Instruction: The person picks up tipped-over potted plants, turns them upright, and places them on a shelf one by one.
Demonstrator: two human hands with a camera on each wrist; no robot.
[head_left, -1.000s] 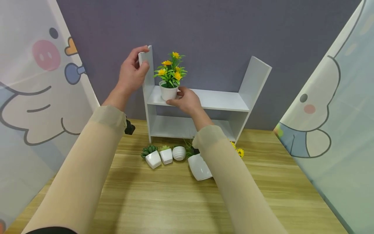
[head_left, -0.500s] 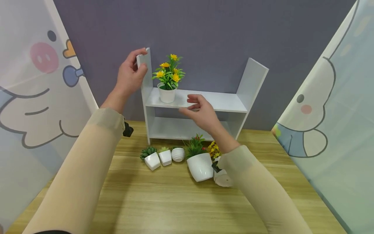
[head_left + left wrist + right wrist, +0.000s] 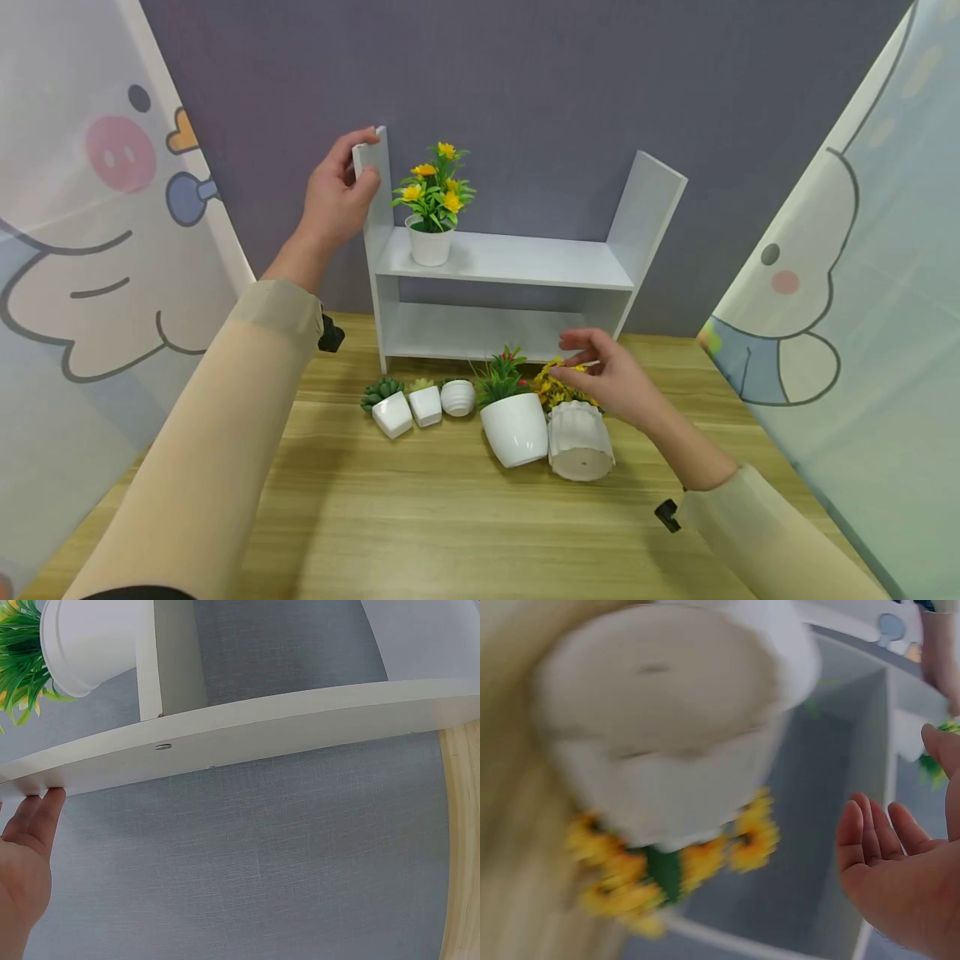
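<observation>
The ribbed pot point(image 3: 581, 442) lies tipped on the desk point(image 3: 420, 517), flowers point(image 3: 551, 389) toward the shelf point(image 3: 517, 258), below the right hand point(image 3: 617, 383), which is relaxed and empty, while the left hand point(image 3: 333, 200), farther away, grips the shelf

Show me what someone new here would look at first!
Probably the bright yellow-flowered plant, standing on the upper level of the white shelf at its left end, beside the side panel that the left grip holds. Next might come the five pale pots of plants, lying tipped over on the wooden table in front. The big cartoon with a pink snout, on the far left, stands out too.
</observation>
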